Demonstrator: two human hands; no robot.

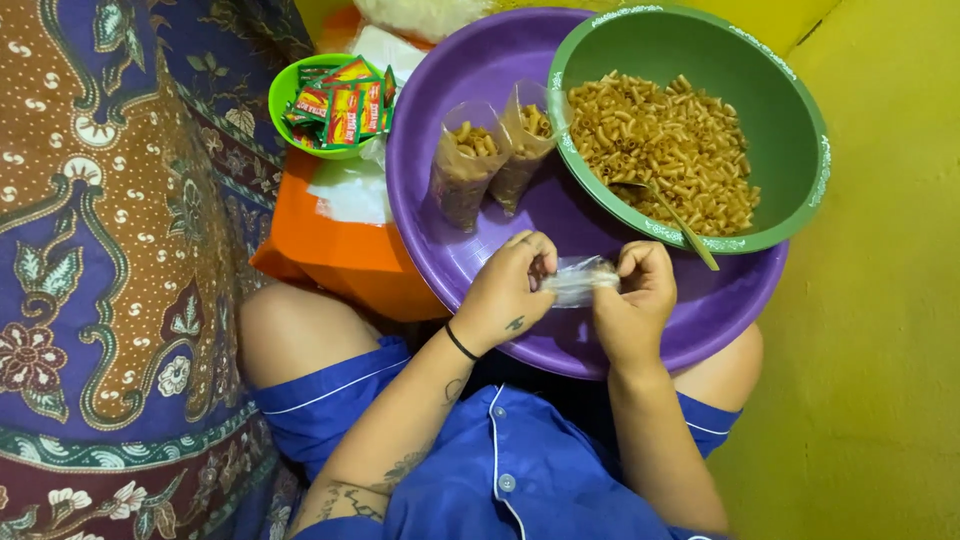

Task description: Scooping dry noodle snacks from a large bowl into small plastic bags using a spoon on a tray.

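My left hand (512, 290) and my right hand (634, 300) both pinch a small clear plastic bag (580, 282) between them, over the near rim of a big purple basin (450, 250) resting on my lap. A green bowl (790, 120) full of brown macaroni snacks (665, 140) sits in the basin's far right, with a spoon (680, 222) lying in it. Two filled clear bags (490, 160) of the snacks stand upright in the basin, left of the bowl.
A small green bowl (285, 95) of red seasoning sachets (345, 105) sits at the far left on an orange surface (340, 260). Patterned cloth (120, 280) covers the floor on the left. A yellow wall (880, 330) is close on the right.
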